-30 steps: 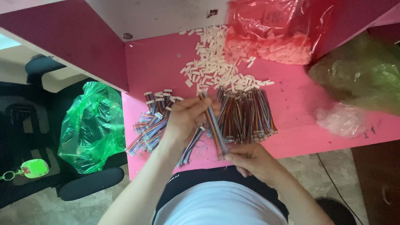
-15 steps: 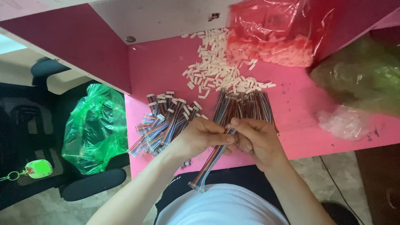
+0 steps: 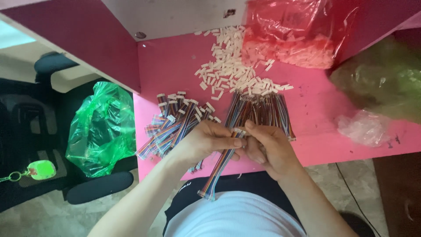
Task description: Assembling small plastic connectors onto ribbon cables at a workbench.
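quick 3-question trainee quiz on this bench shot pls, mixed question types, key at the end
1. True or false: both hands grip the same multicoloured ribbon cable.
2. Which pile lies nearer the red plastic bag: the loose white connector housings or the cables with white ends?
3. Multiple choice: the green plastic bag sits A) on the pink table, B) off the table's edge beside the black chair, C) in the person's lap.

Key
1. True: left hand and right hand meet at its upper end.
2. The white housings.
3. B

Pink table [image 3: 175,66] bears wire bundles [image 3: 261,109] (multicoloured), white connectors [image 3: 228,70], bags [image 3: 289,35].
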